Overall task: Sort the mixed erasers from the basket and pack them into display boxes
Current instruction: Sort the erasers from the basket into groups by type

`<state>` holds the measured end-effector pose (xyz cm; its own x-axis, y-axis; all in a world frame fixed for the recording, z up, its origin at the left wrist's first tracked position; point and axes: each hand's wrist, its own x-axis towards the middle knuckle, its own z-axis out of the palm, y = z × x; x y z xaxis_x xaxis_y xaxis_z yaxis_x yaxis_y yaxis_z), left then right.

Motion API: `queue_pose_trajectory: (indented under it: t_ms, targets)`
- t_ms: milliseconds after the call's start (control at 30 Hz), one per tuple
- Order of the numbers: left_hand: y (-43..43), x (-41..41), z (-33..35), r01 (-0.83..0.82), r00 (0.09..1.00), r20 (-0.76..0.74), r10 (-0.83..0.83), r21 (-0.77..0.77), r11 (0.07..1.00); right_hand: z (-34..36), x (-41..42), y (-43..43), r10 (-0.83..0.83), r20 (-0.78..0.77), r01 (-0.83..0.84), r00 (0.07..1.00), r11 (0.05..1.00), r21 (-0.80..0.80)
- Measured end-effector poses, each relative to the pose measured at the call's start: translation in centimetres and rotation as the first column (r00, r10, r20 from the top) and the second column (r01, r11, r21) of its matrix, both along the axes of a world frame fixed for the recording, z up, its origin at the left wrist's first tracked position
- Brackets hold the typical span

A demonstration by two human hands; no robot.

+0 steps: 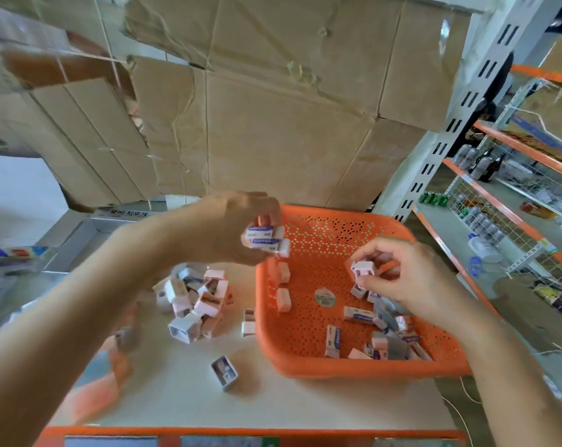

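Observation:
An orange perforated basket (pixel 318 359) sits at the right of the tabletop with several erasers scattered inside, most in its near right corner (pixel 386 333). My left hand (pixel 228 227) hovers over the basket's left rim and grips two white erasers with blue sleeves (pixel 265 238). My right hand (pixel 405 275) is inside the basket and pinches a pink and white eraser (pixel 363 269). A pile of pink and white erasers (pixel 195 298) lies on the table left of the basket. A grey display box (pixel 89 233) stands at the back left.
Flattened cardboard (pixel 273 117) leans behind the table. A white and orange shelf rack (pixel 512 195) with cans and bottles stands to the right. A single eraser (pixel 224 372) lies alone near the table's front. Blurred packs (pixel 5 269) sit at the far left.

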<state>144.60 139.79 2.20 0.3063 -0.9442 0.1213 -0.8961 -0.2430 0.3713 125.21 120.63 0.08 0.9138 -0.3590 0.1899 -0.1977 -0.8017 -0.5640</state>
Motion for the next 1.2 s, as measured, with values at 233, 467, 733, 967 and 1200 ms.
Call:
queue_pose_trajectory:
  t_ms: [233, 467, 733, 967, 1200]
  targets:
    - [6.6, 4.3, 0.9, -0.035, 0.998, 0.048, 0.037, -0.041, 0.999, 1.2, 3.6, 5.9, 0.025, 0.109, -0.032, 0.994, 0.998, 0.062]
    - [11.5, 8.2, -0.9, -0.046, 0.998, 0.048, 0.043, 0.058, 0.997, 0.9, 8.4, 12.4, 0.066, 0.1, -0.071, 0.993, 0.996, 0.046]
    - [15.1, 10.6, -2.4, 0.016, 0.999, 0.044, -0.021, 0.109, 0.994, -2.3, 11.6, 17.6, -0.042, -0.234, 0.014, 0.971, 0.992, -0.123]
    - [16.9, 11.2, -3.1, 0.031, 0.999, 0.029, -0.034, 0.096, 0.995, -3.8, 12.6, 18.6, -0.207, -0.239, 0.16, 0.949, 0.967, -0.2]
    - [19.0, 12.1, -3.3, 0.028, 0.999, 0.015, -0.029, 0.072, 0.997, -4.4, 12.6, 18.6, -0.243, -0.17, 0.211, 0.955, 0.959, -0.189]
